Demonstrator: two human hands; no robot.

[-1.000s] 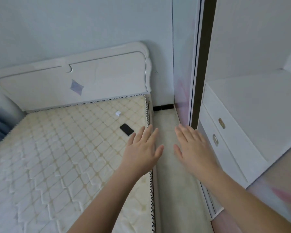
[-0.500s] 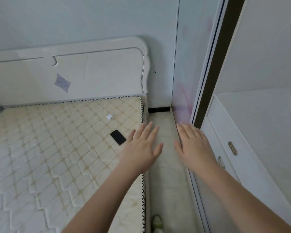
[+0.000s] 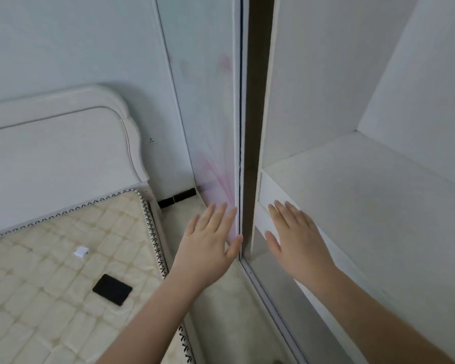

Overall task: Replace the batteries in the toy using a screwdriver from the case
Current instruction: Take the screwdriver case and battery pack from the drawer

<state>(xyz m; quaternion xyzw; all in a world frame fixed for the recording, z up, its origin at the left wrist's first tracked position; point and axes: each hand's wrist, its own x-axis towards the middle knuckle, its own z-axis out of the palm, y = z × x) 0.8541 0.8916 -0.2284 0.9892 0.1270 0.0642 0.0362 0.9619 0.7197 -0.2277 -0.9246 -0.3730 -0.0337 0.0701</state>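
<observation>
No toy, screwdriver case or batteries show in the head view. My left hand (image 3: 208, 243) is stretched forward with straight fingers, holding nothing, in front of the sliding wardrobe door (image 3: 210, 122) and its edge. My right hand (image 3: 297, 237) is also flat and holds nothing, hovering in front of the white drawer front (image 3: 263, 203) inside the open wardrobe. Whether either hand touches the furniture cannot be told.
A bare quilted mattress (image 3: 50, 285) lies at the left with a black flat object (image 3: 112, 289) and a small white object (image 3: 81, 251) on it. A white headboard (image 3: 58, 153) stands behind. A narrow floor strip (image 3: 221, 311) runs between bed and wardrobe. A white shelf (image 3: 365, 206) is at right.
The view has swung right and up toward the wardrobe. Both hands stayed flat and moved from over the mattress edge and floor to the wardrobe door edge and drawer front.
</observation>
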